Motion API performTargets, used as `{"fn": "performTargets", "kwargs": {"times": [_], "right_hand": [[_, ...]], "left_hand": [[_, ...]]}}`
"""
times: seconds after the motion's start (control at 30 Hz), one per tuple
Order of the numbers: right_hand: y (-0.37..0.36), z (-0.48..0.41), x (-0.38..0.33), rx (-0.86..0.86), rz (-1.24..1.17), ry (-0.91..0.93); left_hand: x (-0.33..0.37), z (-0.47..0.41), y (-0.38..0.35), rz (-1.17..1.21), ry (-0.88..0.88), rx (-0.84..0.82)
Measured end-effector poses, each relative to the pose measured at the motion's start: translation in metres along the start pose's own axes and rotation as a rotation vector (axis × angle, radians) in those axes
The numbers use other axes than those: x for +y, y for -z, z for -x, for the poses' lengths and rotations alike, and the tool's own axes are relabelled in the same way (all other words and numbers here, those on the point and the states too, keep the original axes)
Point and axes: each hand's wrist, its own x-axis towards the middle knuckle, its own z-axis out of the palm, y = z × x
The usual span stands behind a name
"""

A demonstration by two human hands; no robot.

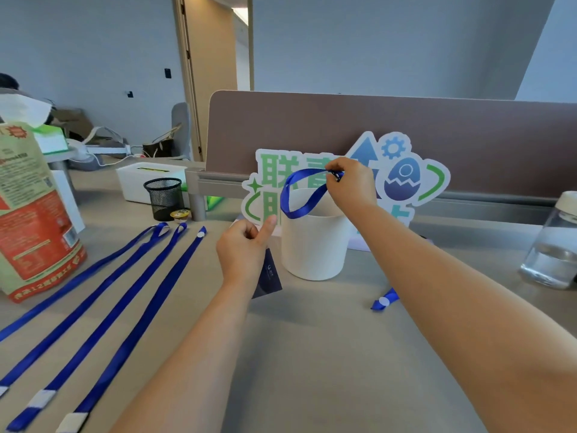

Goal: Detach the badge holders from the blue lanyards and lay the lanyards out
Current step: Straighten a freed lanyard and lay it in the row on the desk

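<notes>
A white cup stands mid-desk, its inside hidden; above its rim the right hand pinches the dark clip end of a blue lanyard, whose ribbon hangs in a loop over the cup. The left hand, just left of the cup, is closed on a dark badge holder, thumb raised. Three lanyards lie flat and straight, side by side on the desk at left. A mesh pot looks empty; the jar at right holds clear liquid. A short blue strap end lies beside the right forearm
</notes>
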Motion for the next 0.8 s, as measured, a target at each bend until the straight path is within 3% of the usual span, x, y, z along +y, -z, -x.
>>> {"fn": "performTargets", "kwargs": {"times": [0.3,0.53,0.63,0.73,0.8], "right_hand": [[0.01,0.012,-0.006,-0.349,0.328,-0.027],[0.024,0.043,-0.013,-0.194,-0.011,0.101],[0.029,0.077,-0.01,-0.346,-0.108,0.16],[0.035,0.11,0.001,-0.582,-0.195,0.082],[0.041,0.125,0.01,-0.645,-0.253,0.015]], "left_hand": [[0.006,0.009,0.002,0.013,-0.083,-0.05],[0.014,0.021,0.002,0.11,-0.055,-0.077],[0.021,0.027,-0.002,0.187,-0.019,-0.071],[0.025,0.037,-0.008,0.22,0.001,-0.075],[0.027,0.043,-0.011,0.209,-0.004,-0.083]]}}
